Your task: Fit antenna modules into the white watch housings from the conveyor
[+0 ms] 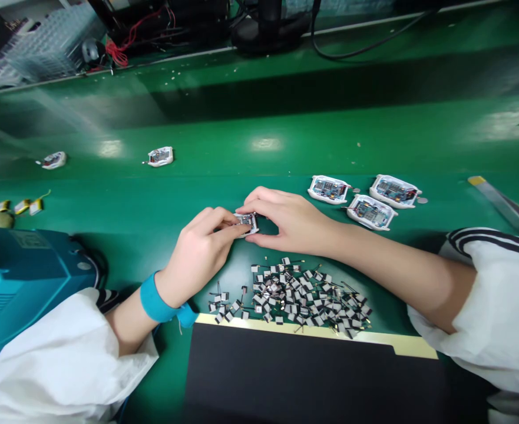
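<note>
On the green desk [259, 129], a small white-framed circuit module [247, 224] is held up between the left hand [197, 253] and the right hand [290, 218], the fingers of both closed on it from either side and partly hiding the board. A teal machine [29, 271] stands to the left of the module, with two white-framed boards [159, 156] farther off beyond it on that side and three more [371, 212] laid out to its right. A loose heap of small square parts with fine leads [290, 297] lies just below the module, nearer the wearer.
</note>
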Demonstrator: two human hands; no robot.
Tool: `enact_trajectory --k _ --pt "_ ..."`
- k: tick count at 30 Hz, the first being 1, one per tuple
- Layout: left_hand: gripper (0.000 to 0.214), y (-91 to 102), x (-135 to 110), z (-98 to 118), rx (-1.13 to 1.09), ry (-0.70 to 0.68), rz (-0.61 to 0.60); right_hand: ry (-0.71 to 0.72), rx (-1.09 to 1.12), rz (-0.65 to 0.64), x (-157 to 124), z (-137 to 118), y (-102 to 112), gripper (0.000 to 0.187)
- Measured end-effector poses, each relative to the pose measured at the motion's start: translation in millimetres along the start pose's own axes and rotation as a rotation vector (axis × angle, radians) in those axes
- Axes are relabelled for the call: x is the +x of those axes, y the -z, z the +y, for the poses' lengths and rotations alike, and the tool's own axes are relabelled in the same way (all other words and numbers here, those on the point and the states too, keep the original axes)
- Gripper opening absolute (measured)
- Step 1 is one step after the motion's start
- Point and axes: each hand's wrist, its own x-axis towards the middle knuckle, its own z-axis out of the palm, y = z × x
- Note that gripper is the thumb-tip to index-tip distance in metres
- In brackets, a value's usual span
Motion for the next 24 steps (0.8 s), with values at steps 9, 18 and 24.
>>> enact_trajectory --k 9,18,24 --pt "0.02 0.1 -0.1 0.0 0.015 -0.014 0.005 0.005 -0.003 0.004 0.7 -1.2 0.0 0.035" --pt "0.021 0.3 0.0 0.1 0.035 -0.035 -0.008 -0.004 0.091 0.001 -0.4 0.3 2.2 0.04" --pt "0.02 0.6 0.9 -0.7 -0.006 -0.053 -0.002 0.0 0.137 0.111 -3.0 1.3 10.9 0.025"
